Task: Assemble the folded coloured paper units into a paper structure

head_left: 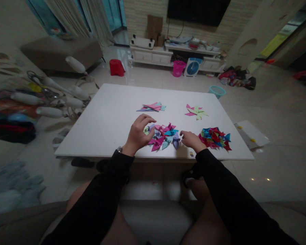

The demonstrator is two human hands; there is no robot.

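Note:
A pile of folded paper pieces, seemingly origami (165, 133), lies near the front edge of the white table (91, 132), in pink, purple, teal and blue. My left hand (139, 133) arches over the pile's left side, thumb and fingers apart with nothing between them. Just right of the pile is my right hand (191, 139), its fingers bent and loosely apart, close to a purple folded piece (176, 141). No paper shows in its fingers. To its right sits a second heap of folded pieces (214, 137) in red, blue and green.
Farther back on the table are a stack of pointed paper strips (153, 107) and a group of pink and pale green strips (196, 111). A lamp with several white shades (51, 112) stands left. A turquoise basket (217, 90) is beyond the far right corner.

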